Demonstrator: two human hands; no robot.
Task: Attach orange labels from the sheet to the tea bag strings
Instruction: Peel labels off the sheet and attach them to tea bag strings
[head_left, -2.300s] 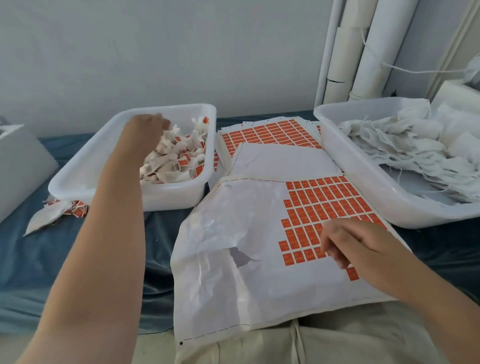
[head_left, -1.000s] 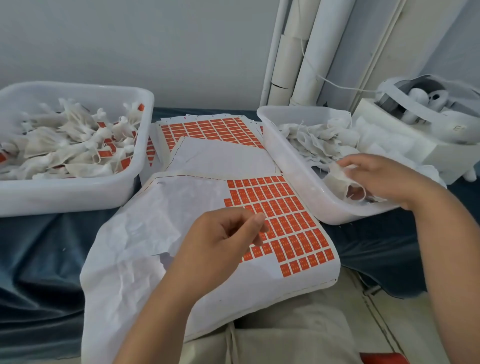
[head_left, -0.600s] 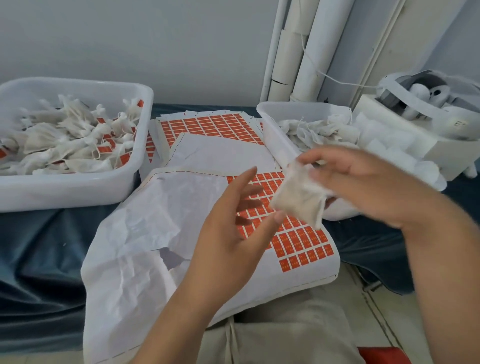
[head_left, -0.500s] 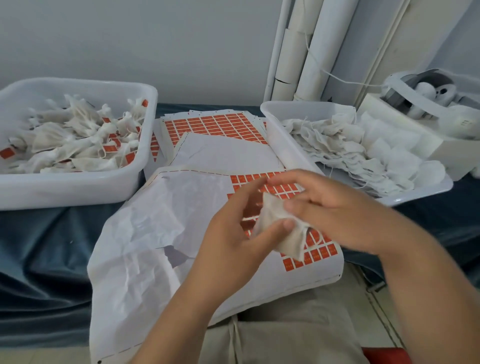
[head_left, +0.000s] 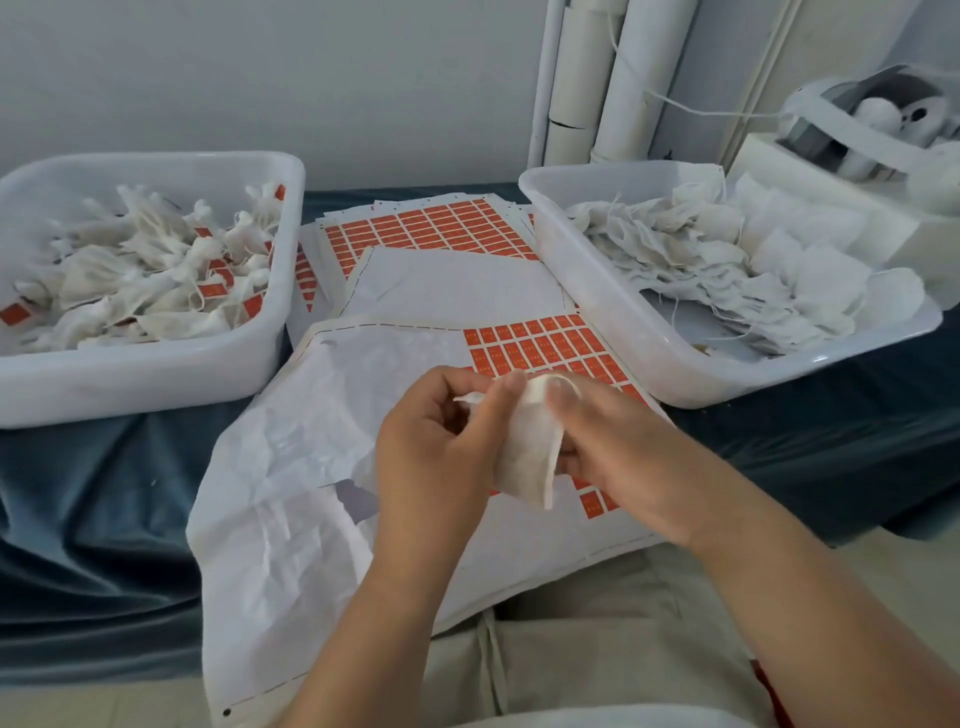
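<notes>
Left of your grips, the left bin (head_left: 156, 384) holds a heap of tea bags that carry orange labels. To their right, the right bin (head_left: 675, 374) is piled with bare ones, so I judge that much of the job is left. Under your grips lies the label sheet (head_left: 545, 353), over half stripped. Your left grip (head_left: 436, 447) and right grip (head_left: 613, 447) meet above it, fingers curled, both pinching one tea bag (head_left: 524, 462), which hangs between them. I cannot tell whether a label or the string is in your fingers.
</notes>
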